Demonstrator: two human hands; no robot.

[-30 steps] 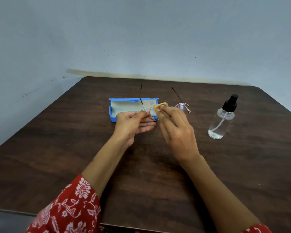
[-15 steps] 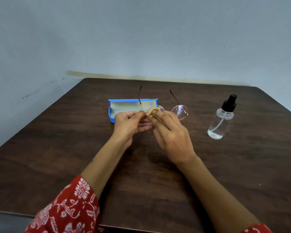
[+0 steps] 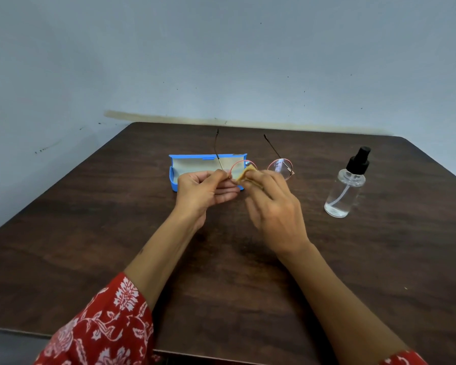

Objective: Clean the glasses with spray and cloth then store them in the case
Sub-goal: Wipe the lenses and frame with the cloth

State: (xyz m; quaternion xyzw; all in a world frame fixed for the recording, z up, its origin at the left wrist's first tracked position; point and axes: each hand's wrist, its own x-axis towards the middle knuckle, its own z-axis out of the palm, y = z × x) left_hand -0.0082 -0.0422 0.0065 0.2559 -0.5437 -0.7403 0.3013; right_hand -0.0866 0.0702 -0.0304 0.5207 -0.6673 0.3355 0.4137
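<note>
Round pink-rimmed glasses (image 3: 281, 167) with thin dark arms are held above the table, arms pointing away from me. My left hand (image 3: 204, 191) pinches the frame at its left hinge. My right hand (image 3: 273, 206) presses a small yellow cloth (image 3: 245, 173) against the left lens; the right lens is uncovered. Behind my hands lies the open blue case (image 3: 192, 164) with a beige lining, partly hidden by my fingers. A clear spray bottle (image 3: 346, 189) with a black pump top stands upright to the right.
The dark wooden table (image 3: 90, 233) reaches to a pale blue wall at the back. Its front edge lies close to my red patterned sleeve (image 3: 100, 325).
My right hand with the cloth has shifted left across the left lens, so the right lens now shows fully. My left hand has kept its hold on the frame.
</note>
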